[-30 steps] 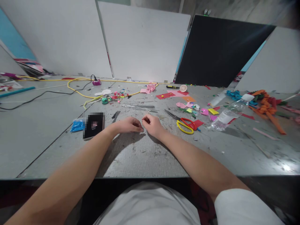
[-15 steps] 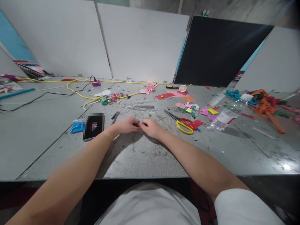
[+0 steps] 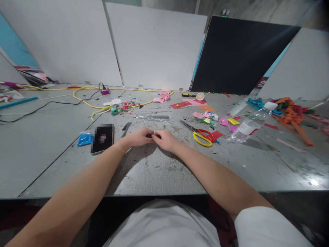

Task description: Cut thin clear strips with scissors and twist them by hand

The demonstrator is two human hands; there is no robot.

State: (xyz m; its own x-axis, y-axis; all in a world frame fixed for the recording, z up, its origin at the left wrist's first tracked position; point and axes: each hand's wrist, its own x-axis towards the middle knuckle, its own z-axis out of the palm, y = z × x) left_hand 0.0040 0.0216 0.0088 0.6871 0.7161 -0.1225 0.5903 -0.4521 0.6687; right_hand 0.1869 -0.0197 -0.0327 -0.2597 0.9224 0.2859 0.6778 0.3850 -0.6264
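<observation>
My left hand (image 3: 142, 137) and my right hand (image 3: 166, 140) meet at their fingertips just above the table, both closed in a pinch. A thin wire (image 3: 144, 124) sticks up behind the fingers of my left hand. Whatever lies between the fingertips is tiny and mostly hidden. Beyond the hands lies a loose bundle of thin metal wires (image 3: 154, 118). Scissors (image 3: 203, 136) with one red and one yellow handle rest to the right, blades partly apart. Left of my left hand are a few dark strips (image 3: 125, 128).
A phone (image 3: 102, 139) and a blue packet (image 3: 84, 139) lie left. To the right stand a clear bottle (image 3: 253, 123) and a heap of orange crepe paper (image 3: 291, 115). Coloured scraps, a box cutter (image 3: 189, 95) and a yellow cord (image 3: 77, 94) lie farther back.
The thin wire now shows above my left hand's fingers, where it was not visible before. Both hands stay in nearly the same place, fingertips together.
</observation>
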